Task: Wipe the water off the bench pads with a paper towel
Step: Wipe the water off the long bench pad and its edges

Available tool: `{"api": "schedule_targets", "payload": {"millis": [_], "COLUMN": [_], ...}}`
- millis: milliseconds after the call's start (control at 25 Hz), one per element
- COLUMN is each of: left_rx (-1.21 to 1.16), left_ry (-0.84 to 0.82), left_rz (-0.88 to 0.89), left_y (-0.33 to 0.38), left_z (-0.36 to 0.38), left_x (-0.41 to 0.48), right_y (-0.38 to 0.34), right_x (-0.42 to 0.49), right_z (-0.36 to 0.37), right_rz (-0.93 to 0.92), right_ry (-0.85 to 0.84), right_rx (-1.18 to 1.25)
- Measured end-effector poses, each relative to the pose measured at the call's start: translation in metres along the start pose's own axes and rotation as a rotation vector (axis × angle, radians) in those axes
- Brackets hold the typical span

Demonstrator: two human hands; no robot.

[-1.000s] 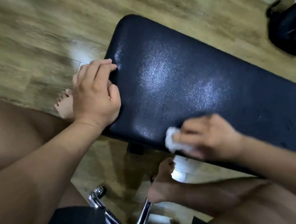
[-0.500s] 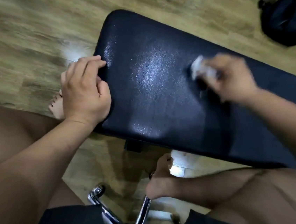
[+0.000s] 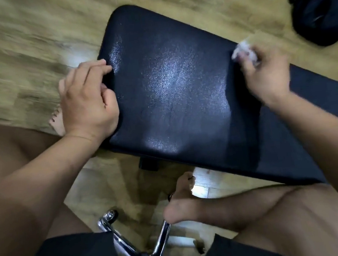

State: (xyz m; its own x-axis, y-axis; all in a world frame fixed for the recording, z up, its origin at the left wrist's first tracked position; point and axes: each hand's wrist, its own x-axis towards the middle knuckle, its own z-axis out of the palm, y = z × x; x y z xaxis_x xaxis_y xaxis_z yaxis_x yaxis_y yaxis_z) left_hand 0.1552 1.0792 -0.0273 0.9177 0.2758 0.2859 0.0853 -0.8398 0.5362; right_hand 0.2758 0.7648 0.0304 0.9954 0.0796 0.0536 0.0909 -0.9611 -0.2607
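Note:
A dark blue bench pad (image 3: 173, 98) lies across the view, its left part glistening with fine water droplets. The strip under my right arm looks duller and matte. My left hand (image 3: 87, 101) grips the pad's left edge, fingers curled over its rim. My right hand (image 3: 262, 72) pinches a crumpled white paper towel (image 3: 244, 52) against the pad's far edge. The towel is blurred with motion.
A wooden floor (image 3: 29, 38) surrounds the bench. A black bag (image 3: 322, 7) lies on the floor at the top right. Chrome chair legs (image 3: 134, 244) stand below the pad between my bare legs, and my feet rest near them.
My right hand has swept the paper towel from the pad's near edge across to its far edge. My left hand has kept its grip on the left edge.

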Motion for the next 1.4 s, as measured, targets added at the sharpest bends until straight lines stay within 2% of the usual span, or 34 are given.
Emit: {"api": "schedule_targets", "payload": {"millis": [40, 80, 120, 160, 200, 240, 280, 320, 360, 400, 440, 480, 520, 560, 600, 640, 680, 720, 800, 840, 880, 920, 960, 1000, 1040, 1080, 1120, 1160, 1200, 1240, 1280, 1320, 1360, 1400], "left_rx": [0.000, 0.002, 0.006, 0.006, 0.005, 0.003, 0.000, -0.004, -0.005, 0.000, 0.003, 0.004, 0.008, 0.012, 0.018, 0.023, 0.016, 0.005, -0.006, -0.014, -0.025, -0.041, -0.046, -0.041, -0.029, -0.011, 0.002, 0.002, 0.007, 0.027, 0.058, 0.100, 0.143, 0.168], "left_ry": [-0.001, 0.002, 0.008, 0.010, 0.012, 0.012, 0.006, 0.000, 0.002, 0.011, 0.015, 0.012, 0.008, 0.008, 0.008, 0.006, -0.006, -0.020, -0.021, -0.011, -0.002, 0.004, 0.014, 0.024, 0.027, 0.024, 0.009, -0.015, -0.035, -0.044, -0.045, -0.038, -0.016, 0.023], "left_rz": [0.001, 0.000, 0.000, 0.006, 0.014, 0.020, 0.023, 0.021, 0.018, 0.016, 0.014, 0.012, 0.008, 0.005, 0.006, 0.008, 0.010, 0.010, 0.002, 0.006, 0.013, 0.023, 0.028, 0.024, 0.020, 0.021, 0.024, 0.019, 0.005, -0.006, 0.017, 0.074, 0.151, 0.238], "left_y": [0.001, 0.001, 0.000, -0.001, -0.002, -0.003, -0.003, -0.003, -0.002, -0.001, 0.000, 0.000, -0.001, -0.001, -0.001, -0.001, 0.000, 0.002, 0.003, 0.004, 0.004, 0.003, 0.000, -0.003, -0.005, -0.004, -0.003, 0.000, 0.003, 0.004, 0.005, 0.007, 0.012, 0.021], "left_z": [0.000, 0.001, 0.001, 0.002, 0.002, 0.002, 0.002, 0.002, 0.001, 0.002, 0.002, 0.001, 0.000, 0.000, 0.000, 0.001, 0.000, -0.001, -0.004, -0.003, -0.001, 0.000, 0.000, 0.000, 0.000, 0.001, 0.002, 0.002, 0.001, -0.003, -0.007, -0.010, -0.014, -0.015], "left_x": [0.000, 0.000, 0.000, -0.001, -0.001, 0.000, 0.000, 0.000, 0.000, 0.000, 0.000, 0.000, 0.000, -0.001, -0.001, -0.001, 0.000, 0.000, -0.001, -0.001, 0.000, 0.000, 0.001, 0.000, -0.001, -0.002, -0.001, 0.001, 0.001, 0.000, -0.002, -0.002, -0.002, -0.001], "right_y": [-0.010, -0.021, -0.019, -0.015, -0.003, 0.007, 0.009, 0.004, -0.001, 0.000, 0.001, -0.005, -0.017, -0.016, -0.007, 0.002, 0.009, 0.007, 0.005, 0.009, 0.016, 0.008, -0.007, -0.007, -0.003, 0.005, 0.011, 0.010, 0.008, 0.008, 0.011, 0.015, 0.007, -0.011], "right_x": [-0.028, -0.066, -0.102, -0.125, -0.125, -0.108, -0.081, -0.047, -0.016, 0.000, -0.007, -0.031, -0.067, -0.107, -0.124, -0.113, -0.093, -0.058, 0.019, 0.037, 0.034, 0.006, -0.036, -0.085, -0.111, -0.110, -0.093, -0.063, -0.023, 0.004, 0.020, 0.014, -0.016, -0.061], "right_z": [0.005, 0.005, 0.003, -0.008, -0.012, -0.011, -0.010, -0.009, -0.010, -0.005, 0.000, 0.001, 0.001, 0.003, -0.003, -0.011, -0.008, -0.007, -0.011, -0.006, -0.003, -0.003, -0.005, -0.002, -0.009, -0.019, -0.021, -0.024, -0.025, -0.024, -0.019, -0.012, -0.009, -0.009], "right_rz": [-0.197, -0.506, -0.816, -1.020, -1.173, -1.218, -1.084, -0.780, -0.419, -0.159, -0.040, -0.059, -0.235, -0.502, -0.736, -0.884, -0.956, -0.826, -0.206, -0.037, -0.007, -0.073, -0.260, -0.494, -0.710, -0.892, -0.979, -0.884, -0.577, -0.235, -0.015, 0.048, -0.025, -0.242], "right_ry": [-0.067, -0.189, -0.350, -0.507, -0.514, -0.421, -0.282, -0.143, -0.061, -0.001, 0.029, 0.030, -0.064, -0.194, -0.302, -0.341, -0.227, -0.086, -0.027, -0.021, -0.009, -0.025, -0.074, -0.228, -0.337, -0.349, -0.286, -0.137, -0.050, -0.062, -0.054, 0.002, -0.019, -0.108], "right_rx": [0.051, 0.079, 0.081, 0.011, -0.065, -0.107, -0.146, -0.169, -0.150, -0.095, -0.043, 0.004, 0.044, 0.049, -0.045, -0.110, -0.216, -0.307, -0.204, -0.155, -0.153, -0.121, -0.067, -0.002, -0.067, -0.125, -0.187, -0.302, -0.327, -0.236, -0.175, -0.116, -0.068, -0.004]}}
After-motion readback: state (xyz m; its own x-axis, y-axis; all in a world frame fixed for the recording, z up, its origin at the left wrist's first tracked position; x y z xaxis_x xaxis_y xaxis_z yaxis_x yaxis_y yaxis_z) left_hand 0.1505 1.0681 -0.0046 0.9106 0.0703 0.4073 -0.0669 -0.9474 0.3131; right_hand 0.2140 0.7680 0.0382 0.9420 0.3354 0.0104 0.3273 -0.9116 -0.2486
